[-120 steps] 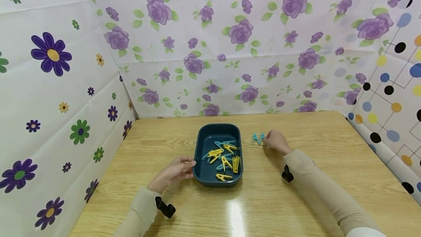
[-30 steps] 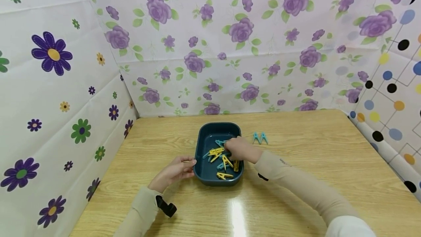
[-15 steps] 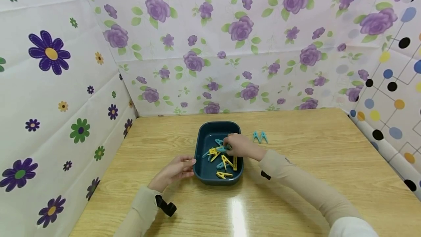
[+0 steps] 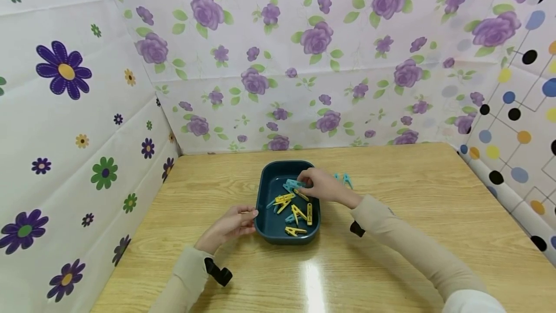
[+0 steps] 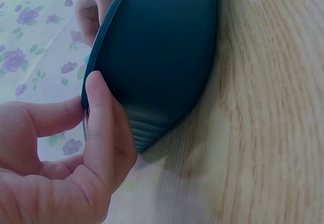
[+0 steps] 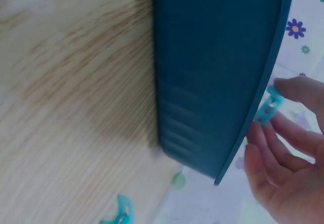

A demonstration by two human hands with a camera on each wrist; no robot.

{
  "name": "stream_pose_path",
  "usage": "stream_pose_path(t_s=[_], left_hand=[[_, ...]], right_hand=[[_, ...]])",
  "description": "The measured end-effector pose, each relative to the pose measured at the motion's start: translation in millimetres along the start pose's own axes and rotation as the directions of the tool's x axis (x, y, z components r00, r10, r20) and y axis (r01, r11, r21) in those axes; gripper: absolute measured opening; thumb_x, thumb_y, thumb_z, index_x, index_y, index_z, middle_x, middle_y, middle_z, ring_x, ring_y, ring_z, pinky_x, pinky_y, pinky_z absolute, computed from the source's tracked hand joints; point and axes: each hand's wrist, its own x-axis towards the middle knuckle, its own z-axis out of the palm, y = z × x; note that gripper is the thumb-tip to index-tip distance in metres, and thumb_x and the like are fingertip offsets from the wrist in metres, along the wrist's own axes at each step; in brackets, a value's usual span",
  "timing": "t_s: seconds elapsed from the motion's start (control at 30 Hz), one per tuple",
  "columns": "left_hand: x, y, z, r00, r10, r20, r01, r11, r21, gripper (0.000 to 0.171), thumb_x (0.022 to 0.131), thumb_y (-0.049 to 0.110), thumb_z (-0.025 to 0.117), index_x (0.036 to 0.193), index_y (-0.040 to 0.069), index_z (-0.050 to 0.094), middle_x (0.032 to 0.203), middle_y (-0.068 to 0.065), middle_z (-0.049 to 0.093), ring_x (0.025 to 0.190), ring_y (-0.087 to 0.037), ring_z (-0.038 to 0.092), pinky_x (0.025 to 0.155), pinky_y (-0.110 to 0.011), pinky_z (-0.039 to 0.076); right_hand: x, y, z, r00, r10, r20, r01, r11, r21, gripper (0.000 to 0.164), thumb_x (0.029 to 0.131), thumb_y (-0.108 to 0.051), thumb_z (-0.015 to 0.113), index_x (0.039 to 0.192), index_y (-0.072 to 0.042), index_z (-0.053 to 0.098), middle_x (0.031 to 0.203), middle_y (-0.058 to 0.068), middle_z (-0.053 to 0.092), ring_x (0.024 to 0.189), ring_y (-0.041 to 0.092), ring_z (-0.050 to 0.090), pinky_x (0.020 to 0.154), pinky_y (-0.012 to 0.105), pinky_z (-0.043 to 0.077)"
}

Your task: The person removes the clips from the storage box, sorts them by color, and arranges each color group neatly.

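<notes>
A dark blue plastic bin [image 4: 270,226] holds several yellow clothespins [image 4: 296,231] and blue clothespins. My left hand [image 4: 230,227] pinches the bin's left rim between thumb and fingers, as the left wrist view shows on the bin [image 5: 157,46]. Over the bin's far right part, my right hand [image 4: 325,187] pinches a light blue clothespin [image 6: 269,108] between thumb and fingers, just past the rim in the right wrist view. Two more blue clothespins [image 4: 347,180] lie on the table right of the bin, partly hidden behind the right hand.
The wooden table [image 4: 391,173] meets a flowered cloth wall [image 4: 317,62] behind the bin. Patterned cloth also rises at the left [image 4: 78,124] and right [image 4: 512,110]. Black cameras sit on both wrists.
From the clothespins on the table my right hand moved left into the bin. In the last half second it rose toward the far side, pinching a blue clothespin. My left hand stayed put.
</notes>
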Motion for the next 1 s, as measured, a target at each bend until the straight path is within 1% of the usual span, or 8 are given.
stream_pose_path(t_s=[0.23, 0.37, 0.5, 0.73, 0.9, 1.0], left_hand=[[-1.1, -0.2, 0.4, 1.0, -0.005, -0.005, 0.005, 1.0, 0.0, 0.023, 0.099, 0.017, 0.056, 0.111, -0.002, 0.052, 0.082, 0.0, 0.063, 0.073, -0.008, 0.061, 0.068, -0.02, 0.055], [-1.4, -1.0, 0.2, 1.0, -0.009, -0.01, 0.009, 1.0, 0.002, 0.025, 0.099, 0.017, 0.056, 0.113, -0.003, 0.052, 0.082, 0.0, 0.062, 0.073, -0.008, 0.061, 0.068, -0.02, 0.055], [-1.7, -1.4, 0.0, 1.0, -0.015, -0.023, 0.015, 1.0, 0.006, 0.026, 0.099, 0.018, 0.057, 0.114, -0.003, 0.051, 0.082, -0.001, 0.062, 0.073, -0.009, 0.061, 0.068, -0.02, 0.055], [-0.7, 0.2, -0.8, 1.0, -0.021, -0.021, 0.021, 1.0, 0.018, 0.032, 0.098, 0.019, 0.057, 0.117, -0.005, 0.049, 0.083, -0.001, 0.061, 0.074, -0.01, 0.06, 0.069, -0.021, 0.055], [0.0, 0.4, -0.3, 1.0, -0.019, -0.02, 0.019, 1.0, 0.019, 0.031, 0.098, 0.019, 0.057, 0.117, -0.005, 0.049, 0.083, -0.001, 0.061, 0.074, -0.01, 0.06, 0.069, -0.021, 0.055], [0.7, 0.7, -0.3, 1.0, -0.013, -0.018, 0.013, 1.0, 0.015, 0.03, 0.099, 0.019, 0.057, 0.116, -0.005, 0.05, 0.083, -0.001, 0.061, 0.074, -0.009, 0.06, 0.069, -0.021, 0.055]], right_hand=[[-6.1, 12.7, 2.0, 0.99, 0.002, -0.138, 0.002, 1.0, 0.027, 0.023, 0.09, -0.021, 0.07, 0.109, -0.008, 0.066, 0.096, 0.006, 0.065, 0.083, 0.019, 0.062, 0.071, 0.029, 0.052], [-10.1, 18.6, 2.8, 0.978, -0.009, -0.211, 0.017, 0.999, 0.038, 0.023, 0.089, -0.02, 0.07, 0.108, -0.007, 0.067, 0.098, 0.007, 0.065, 0.084, 0.021, 0.062, 0.073, 0.032, 0.052], [-12.6, 23.2, 1.3, 0.964, 0.01, -0.266, 0.003, 0.999, 0.047, 0.021, 0.089, -0.019, 0.069, 0.105, -0.007, 0.067, 0.096, 0.008, 0.065, 0.083, 0.023, 0.061, 0.073, 0.034, 0.051], [-13.5, 31.1, -2.0, 0.951, 0.047, -0.306, -0.034, 0.998, 0.048, 0.017, 0.086, -0.017, 0.07, 0.099, -0.006, 0.068, 0.091, 0.011, 0.065, 0.08, 0.025, 0.059, 0.071, 0.034, 0.049], [-15.5, 34.5, -2.7, 0.939, 0.095, -0.33, -0.085, 0.995, 0.045, 0.018, 0.085, -0.016, 0.069, 0.1, -0.006, 0.067, 0.089, 0.01, 0.063, 0.077, 0.021, 0.055, 0.069, 0.033, 0.047], [-17.5, 37.8, -3.3, 0.934, 0.119, -0.338, -0.108, 0.993, 0.051, 0.016, 0.084, -0.016, 0.068, 0.097, -0.006, 0.067, 0.085, 0.008, 0.061, 0.073, 0.02, 0.05, 0.066, 0.032, 0.043]])
